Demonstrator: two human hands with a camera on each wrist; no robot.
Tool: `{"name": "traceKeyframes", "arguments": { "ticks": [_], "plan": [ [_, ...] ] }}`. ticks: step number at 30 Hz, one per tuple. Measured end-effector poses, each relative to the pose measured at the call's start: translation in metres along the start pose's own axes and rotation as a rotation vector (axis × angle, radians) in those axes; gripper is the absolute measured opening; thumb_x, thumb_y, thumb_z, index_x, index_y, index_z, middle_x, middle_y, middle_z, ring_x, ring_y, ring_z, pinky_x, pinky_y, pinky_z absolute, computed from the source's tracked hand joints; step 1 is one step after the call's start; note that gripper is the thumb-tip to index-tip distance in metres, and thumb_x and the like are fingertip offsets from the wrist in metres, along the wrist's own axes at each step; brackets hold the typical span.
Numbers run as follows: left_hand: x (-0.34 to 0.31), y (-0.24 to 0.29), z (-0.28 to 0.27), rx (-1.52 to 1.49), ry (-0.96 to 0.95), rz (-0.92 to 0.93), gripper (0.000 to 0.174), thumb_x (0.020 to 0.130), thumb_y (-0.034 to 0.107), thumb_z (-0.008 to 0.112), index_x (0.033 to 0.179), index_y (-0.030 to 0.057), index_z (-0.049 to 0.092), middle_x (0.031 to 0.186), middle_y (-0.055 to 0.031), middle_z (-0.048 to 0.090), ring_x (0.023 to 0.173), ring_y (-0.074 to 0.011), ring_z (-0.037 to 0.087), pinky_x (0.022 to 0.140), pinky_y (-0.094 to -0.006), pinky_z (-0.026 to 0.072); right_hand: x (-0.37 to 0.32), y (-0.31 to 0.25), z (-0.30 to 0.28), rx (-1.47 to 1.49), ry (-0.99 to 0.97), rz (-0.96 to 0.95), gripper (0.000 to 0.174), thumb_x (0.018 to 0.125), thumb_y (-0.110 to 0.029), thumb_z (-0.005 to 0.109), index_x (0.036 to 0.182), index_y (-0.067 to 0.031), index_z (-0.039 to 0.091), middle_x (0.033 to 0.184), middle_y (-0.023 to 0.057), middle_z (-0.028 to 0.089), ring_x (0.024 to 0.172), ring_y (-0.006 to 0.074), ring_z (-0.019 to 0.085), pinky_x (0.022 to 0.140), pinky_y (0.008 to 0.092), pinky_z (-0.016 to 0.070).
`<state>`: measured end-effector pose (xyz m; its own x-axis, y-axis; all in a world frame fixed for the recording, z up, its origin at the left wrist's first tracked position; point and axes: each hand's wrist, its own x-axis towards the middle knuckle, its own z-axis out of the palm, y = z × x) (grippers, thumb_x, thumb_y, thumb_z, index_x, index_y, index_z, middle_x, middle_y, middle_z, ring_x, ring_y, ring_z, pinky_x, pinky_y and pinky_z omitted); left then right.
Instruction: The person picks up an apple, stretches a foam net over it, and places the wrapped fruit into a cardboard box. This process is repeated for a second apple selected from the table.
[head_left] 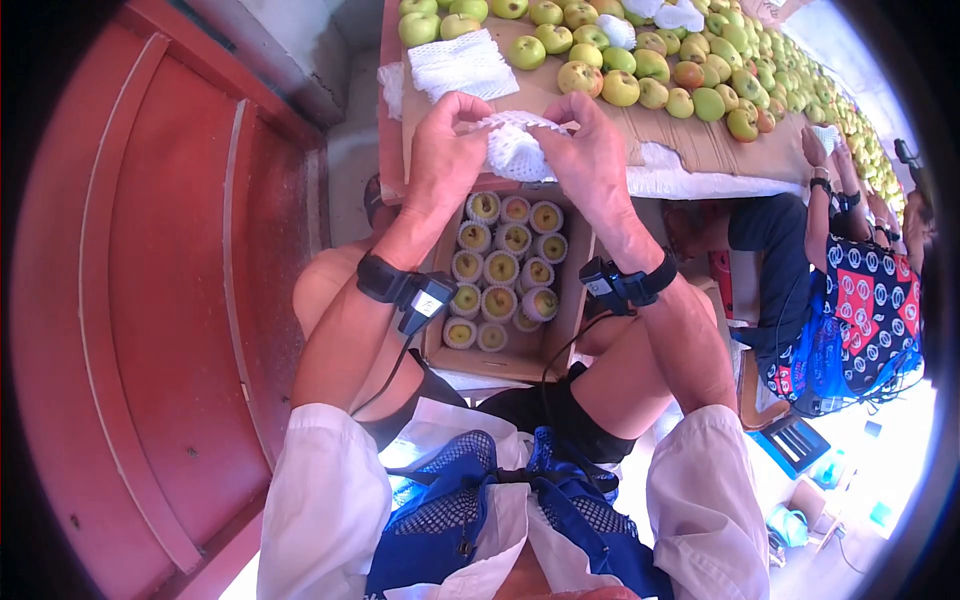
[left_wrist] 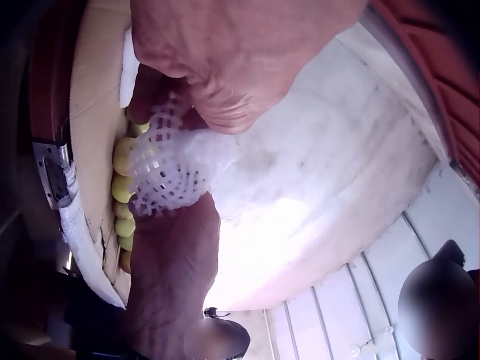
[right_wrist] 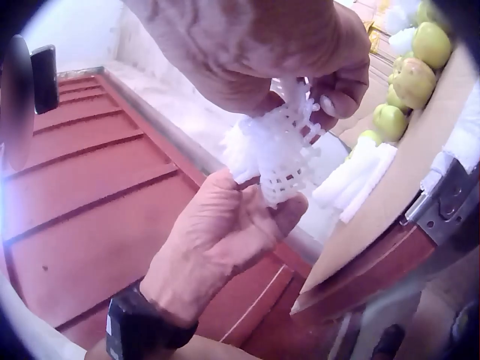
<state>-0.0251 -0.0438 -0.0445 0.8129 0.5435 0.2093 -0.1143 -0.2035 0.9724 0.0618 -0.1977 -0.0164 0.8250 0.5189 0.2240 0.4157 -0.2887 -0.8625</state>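
In the head view both hands hold a white foam net (head_left: 517, 150) stretched between them, above the near edge of the cardboard-covered table. The left hand (head_left: 450, 150) pinches its left side, the right hand (head_left: 588, 155) its right side. In the right wrist view the net (right_wrist: 281, 154) hangs bunched, its lattice pulled wide, with the left hand (right_wrist: 217, 247) below and the right hand (right_wrist: 262, 60) above. The left wrist view shows the net (left_wrist: 169, 165) between both hands. Whether anything is inside it, I cannot tell.
Beneath the hands stands a cardboard box (head_left: 540, 362) holding rows of netted apples (head_left: 501, 268). Loose apples (head_left: 620, 88) cover much of the table, beside a stack of foam nets (head_left: 460, 66). A red door (head_left: 180, 250) stands left; another person's arms (head_left: 818, 190) reach in at right.
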Motion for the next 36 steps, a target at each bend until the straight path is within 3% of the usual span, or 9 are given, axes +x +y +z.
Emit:
{"name": "traceKeyframes", "arguments": {
  "ticks": [8, 14, 17, 20, 23, 26, 29, 32, 36],
  "plan": [
    [-0.003, 0.012, -0.001, -0.107, -0.066, -0.273, 0.02, 0.095, 0.007, 0.062, 0.113, -0.001, 0.058, 0.101, -0.0081, 0.067, 0.087, -0.0113, 0.064, 0.071, -0.0244, 0.053, 0.008, 0.021, 0.006, 0.213, -0.044, 0.086, 0.022, 0.085, -0.013, 0.068, 0.097, 0.0039, 0.061, 0.091, 0.0145, 0.069, 0.084, 0.0197, 0.066, 0.074, 0.0342, 0.053],
    [-0.009, 0.019, 0.001, -0.468, -0.164, -0.324, 0.026, 0.1, 0.016, 0.056, 0.121, 0.0006, 0.055, 0.109, -0.0083, 0.066, 0.086, -0.0158, 0.066, 0.071, -0.0286, 0.0542, 0.012, 0.022, 0.005, 0.203, 0.048, 0.12, 0.023, 0.087, -0.013, 0.068, 0.1, 0.0049, 0.062, 0.091, 0.0147, 0.069, 0.082, 0.0183, 0.066, 0.071, 0.0335, 0.0534],
    [-0.009, 0.025, 0.001, -0.651, -0.187, -0.374, 0.032, 0.102, 0.024, 0.053, 0.126, 0.0027, 0.054, 0.109, -0.0076, 0.067, 0.087, -0.0198, 0.067, 0.077, -0.0335, 0.0553, 0.016, 0.026, 0.006, 0.337, 0.085, 0.206, 0.023, 0.088, -0.013, 0.068, 0.102, 0.0055, 0.063, 0.092, 0.0145, 0.069, 0.082, 0.0175, 0.066, 0.069, 0.0325, 0.0537],
    [-0.005, 0.018, -0.002, -0.893, -0.231, -0.45, 0.034, 0.101, 0.029, 0.055, 0.125, 0.0052, 0.056, 0.112, -0.0061, 0.067, 0.094, -0.0188, 0.067, 0.071, -0.0328, 0.0536, 0.019, 0.035, 0.008, 0.484, 0.054, 0.243, 0.025, 0.089, -0.011, 0.068, 0.105, 0.0058, 0.061, 0.093, 0.0126, 0.068, 0.082, 0.0158, 0.065, 0.067, 0.0304, 0.0538],
    [-0.002, 0.002, -0.004, -0.894, -0.29, -0.516, 0.038, 0.102, 0.03, 0.055, 0.131, 0.0051, 0.056, 0.114, -0.0041, 0.067, 0.097, -0.0177, 0.066, 0.07, -0.0317, 0.0514, 0.014, 0.028, 0.005, 0.629, -0.008, 0.268, 0.027, 0.089, -0.01, 0.068, 0.109, 0.0062, 0.06, 0.095, 0.0111, 0.066, 0.081, 0.0151, 0.065, 0.067, 0.0287, 0.0539],
    [-0.004, -0.007, -0.007, -0.849, -0.374, -0.438, 0.04, 0.101, 0.027, 0.055, 0.133, 0.0045, 0.056, 0.115, -0.004, 0.067, 0.101, -0.0177, 0.065, 0.073, -0.0317, 0.0514, 0.008, 0.011, 0.002, 0.562, -0.02, 0.275, 0.015, 0.096, -0.007, 0.06, 0.109, 0.0011, 0.06, 0.093, 0.0054, 0.063, 0.077, 0.0105, 0.061, 0.064, 0.0251, 0.0507],
    [-0.003, -0.007, -0.005, -0.805, -0.377, -0.425, 0.04, 0.1, 0.025, 0.055, 0.134, 0.0039, 0.057, 0.118, -0.0048, 0.067, 0.104, -0.0179, 0.064, 0.077, -0.0322, 0.0522, 0.012, 0.025, 0.005, 0.566, -0.036, 0.225, 0.027, 0.089, -0.01, 0.067, 0.109, 0.0059, 0.06, 0.098, 0.0119, 0.066, 0.082, 0.0157, 0.065, 0.069, 0.0285, 0.0541],
    [-0.006, 0.005, 0.0, -0.803, -0.309, -0.463, 0.041, 0.1, 0.025, 0.056, 0.134, 0.0031, 0.057, 0.121, -0.0058, 0.065, 0.106, -0.0176, 0.062, 0.084, -0.0344, 0.052, 0.013, 0.025, 0.003, 0.41, -0.058, 0.161, 0.027, 0.088, -0.009, 0.067, 0.11, 0.0051, 0.061, 0.1, 0.0131, 0.068, 0.084, 0.0165, 0.066, 0.07, 0.0299, 0.0545],
    [-0.003, -0.001, -0.004, -0.855, -0.306, -0.51, 0.038, 0.099, 0.025, 0.058, 0.13, 0.0041, 0.059, 0.121, -0.006, 0.064, 0.108, -0.0182, 0.062, 0.09, -0.0361, 0.0498, 0.009, 0.015, -0.005, 0.337, -0.136, 0.104, 0.026, 0.089, -0.005, 0.061, 0.114, 0.0015, 0.062, 0.102, 0.0089, 0.065, 0.088, 0.0142, 0.063, 0.075, 0.0271, 0.0519]
  ]
}}
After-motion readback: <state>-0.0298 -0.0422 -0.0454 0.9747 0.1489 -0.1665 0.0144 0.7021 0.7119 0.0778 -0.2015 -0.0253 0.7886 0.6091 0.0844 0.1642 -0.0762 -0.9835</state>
